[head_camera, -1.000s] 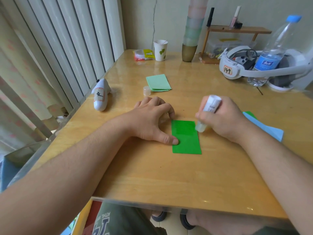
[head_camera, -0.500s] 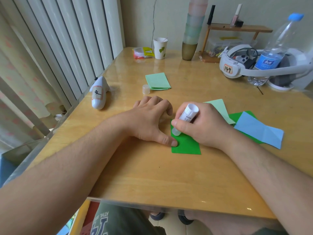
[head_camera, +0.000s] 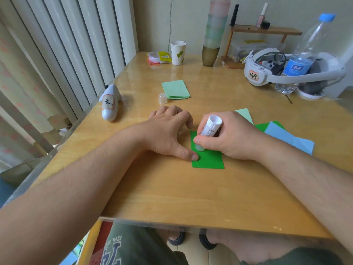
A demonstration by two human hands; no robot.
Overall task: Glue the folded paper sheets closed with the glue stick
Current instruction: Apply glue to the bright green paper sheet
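Glue stick (head_camera: 209,129): white barrel, gripped by the right hand (head_camera: 229,137) with fingers and thumb curled round it. Long axis tilted; capped-off tip points down and toward the person, touching the paper; flat butt end points up and away.

Folded dark green sheet (head_camera: 208,157): flat on the bench (head_camera: 172,197), between the two hands, long axis running away from the person. Far part hidden under the right hand.

Left hand (head_camera: 168,134): palm down just left of the sheet, holding nothing, thumb tip pressing the sheet's left edge, fingers loosely bent on the bench.

Glue cap (head_camera: 162,98): upright, beyond the left hand.

Pale green folded stack (head_camera: 175,89): just right of the cap, touching or nearly so.

Loose sheets: pale green (head_camera: 245,114), dark green (head_camera: 267,126) and blue (head_camera: 288,137), overlapping, beyond and right of the right hand.
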